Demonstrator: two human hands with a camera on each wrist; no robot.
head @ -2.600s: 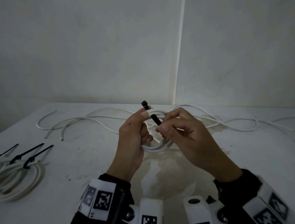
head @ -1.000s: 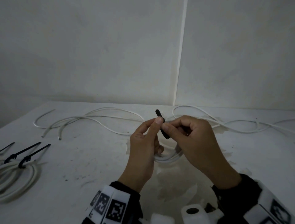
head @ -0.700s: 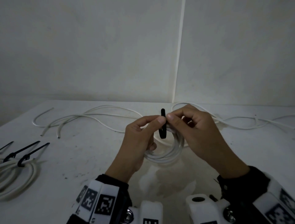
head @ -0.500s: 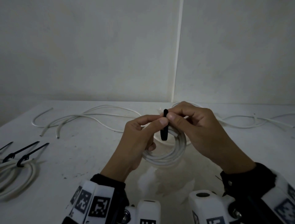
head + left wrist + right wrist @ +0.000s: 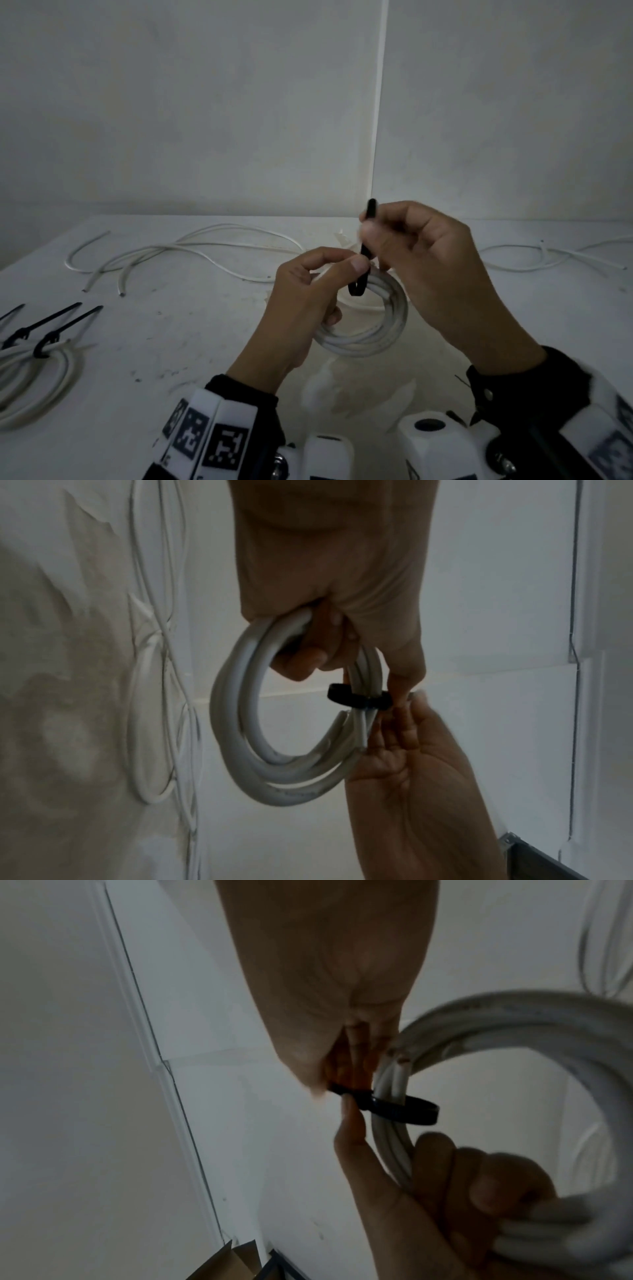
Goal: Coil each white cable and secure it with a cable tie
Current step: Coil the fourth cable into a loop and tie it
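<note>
A person holds a small white cable coil (image 5: pixel 373 329) above a white bench (image 5: pixel 191 342). A black cable tie (image 5: pixel 359 284) loops loosely around the coil. If the tail slips while the loop is slack, the turns could spring apart. The left hand (image 5: pixel 301 308) grips the coil, thumb and forefinger by the tie's head. The right hand (image 5: pixel 428 270), just above the coil, pinches the tie's tail. Loose cables (image 5: pixel 191 250) lie behind.
</note>
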